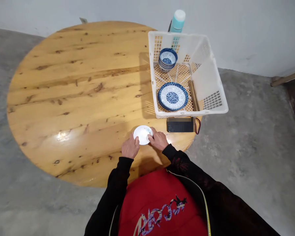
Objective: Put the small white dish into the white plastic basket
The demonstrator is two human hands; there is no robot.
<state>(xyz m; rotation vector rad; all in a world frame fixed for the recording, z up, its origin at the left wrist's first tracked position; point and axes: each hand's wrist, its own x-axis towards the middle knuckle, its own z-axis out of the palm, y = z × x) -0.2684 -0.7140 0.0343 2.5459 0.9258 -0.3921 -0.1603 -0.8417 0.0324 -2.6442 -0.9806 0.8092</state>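
A small white plate (142, 134) sits near the front edge of the round wooden table (71, 95). My left hand (130, 148) grips its left rim with fingers curled. My right hand (158, 139) grips its right rim, fingers closed on the edge. Both hands hold the plate between them, low over the tabletop.
A white plastic basket (212, 85) stands at the table's right side, holding a stack of blue-patterned plates (172, 96), stacked blue bowls (167, 59) and chopsticks (194, 95). A dark phone (180, 125) lies in front of the basket. A teal bottle (177, 20) stands behind it.
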